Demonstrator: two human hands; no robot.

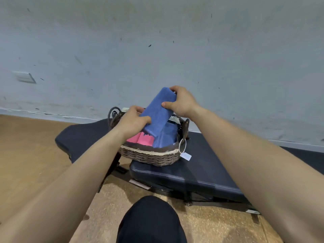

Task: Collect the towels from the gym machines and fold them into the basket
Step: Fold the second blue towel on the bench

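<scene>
Two bare forearms (82, 174), uncovered as far up as can be seen, bare left hand (134, 121) and right hand (182, 102), one knee (150, 221) in plain black trousers, smooth matte fabric

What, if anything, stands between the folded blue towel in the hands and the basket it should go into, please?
Nothing visible does. The left hand and right hand hold the folded blue towel tilted over the open basket. A pink towel and a second blue towel already lie inside.
</scene>
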